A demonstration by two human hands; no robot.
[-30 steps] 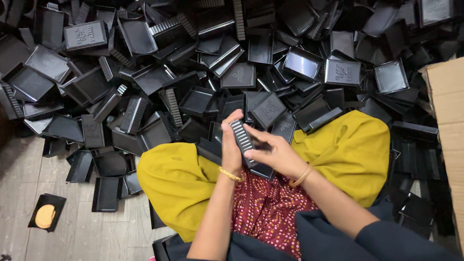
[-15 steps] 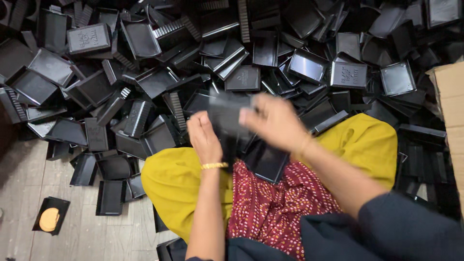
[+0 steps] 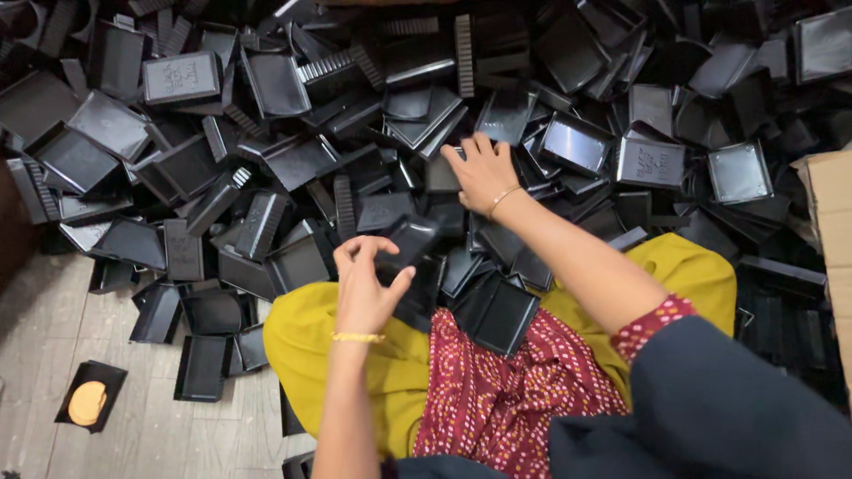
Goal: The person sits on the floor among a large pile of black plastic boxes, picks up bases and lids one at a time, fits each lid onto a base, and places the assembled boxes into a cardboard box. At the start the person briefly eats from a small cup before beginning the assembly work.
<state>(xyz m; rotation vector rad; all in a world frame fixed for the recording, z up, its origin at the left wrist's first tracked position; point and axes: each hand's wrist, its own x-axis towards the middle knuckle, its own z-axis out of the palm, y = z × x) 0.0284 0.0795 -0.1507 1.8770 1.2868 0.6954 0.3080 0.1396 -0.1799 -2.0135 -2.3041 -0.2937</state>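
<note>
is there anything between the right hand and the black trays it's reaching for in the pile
Nothing visible. The right hand already rests, fingers spread, straight on the heap of black rectangular plastic trays. The left hand is apart from it, holding one black plastic tray over the lap.

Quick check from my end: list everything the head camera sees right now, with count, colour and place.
Black plastic trays: too many to count, black, heaped across the whole upper frame and spilling down the left.
Held tray: one, black, in the left hand, just in front of the knees.
Tray on lap: one, black, lying on the red cloth.
Tray with orange disc: one black tray holding one round orange piece, alone on the floor at lower left.
Cardboard box: one, brown, right edge, only partly in view.
Floor: pale wood-look boards, lower left.
Clothing: yellow trousers, red dotted top, dark sleeve.
Left hand: gripping the held tray, gold bangle on wrist.
Right hand: reaching into the pile, fingers on a tray.
</note>
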